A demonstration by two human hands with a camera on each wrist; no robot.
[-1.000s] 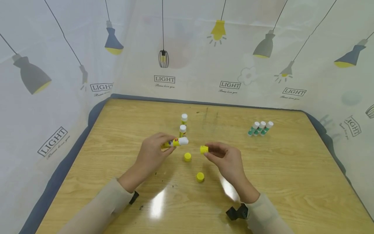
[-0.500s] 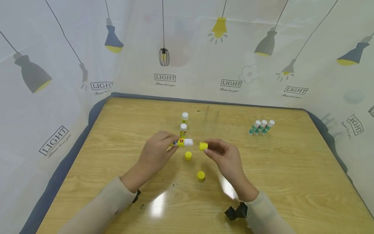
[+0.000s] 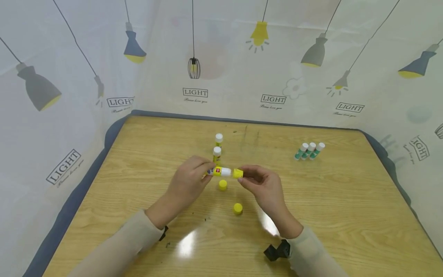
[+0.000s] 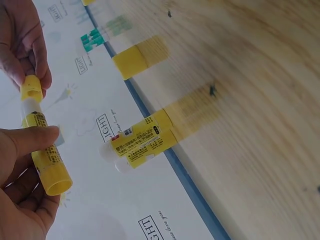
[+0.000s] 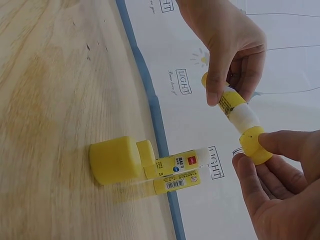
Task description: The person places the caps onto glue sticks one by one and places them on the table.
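My left hand (image 3: 190, 179) grips a yellow glue stick (image 4: 46, 150) by its body, held level above the table with its white end toward the right. Between thumb and fingers my right hand (image 3: 265, 185) pinches a yellow cap (image 3: 237, 173), its hollow end facing the glue stick. In the head view a slim gap shows between them; in the right wrist view the cap (image 5: 254, 144) overlaps the white end. Two yellow glue sticks with white tops, the nearer glue stick (image 3: 217, 155) and the farther glue stick (image 3: 219, 139), stand upright just beyond the hands.
Two loose yellow caps rest on the wooden table (image 3: 346, 207): one cap (image 3: 223, 185) below the hands, another cap (image 3: 237, 209) closer to the front. Three green-and-white glue sticks (image 3: 307, 151) stand together at the back right. A printed cloth (image 3: 235, 77) surrounds the table's back and sides.
The left hand has brought the glue stick rightward and levelled it. The right hand's cap has shifted slightly left, so the gap between them has narrowed. The standing glue sticks and loose caps have stayed put.
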